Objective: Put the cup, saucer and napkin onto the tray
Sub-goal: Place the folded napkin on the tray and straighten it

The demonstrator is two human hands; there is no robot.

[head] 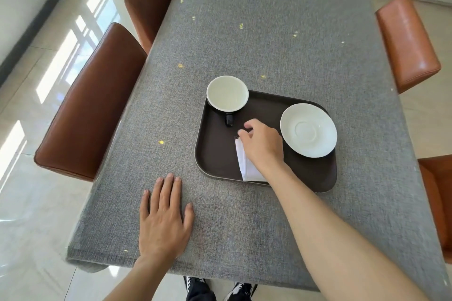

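Observation:
A dark brown tray (pixel 215 154) lies on the grey tablecloth. A cup (pixel 227 92), white inside and dark outside with a dark handle, stands in the tray's far left corner. A white saucer (pixel 308 130) rests on the tray's right side. A folded white napkin (pixel 247 166) lies on the tray near its front edge. My right hand (pixel 263 145) hovers over the napkin's far end with fingers loosely curled, covering part of it; whether it touches the napkin I cannot tell. My left hand (pixel 165 217) lies flat on the tablecloth, left of the tray.
The table (pixel 269 32) is covered in grey cloth with small yellow flecks. Brown leather chairs (pixel 93 110) stand along the left side, orange-brown chairs (pixel 407 41) on the right. My shoes show below the table's near edge.

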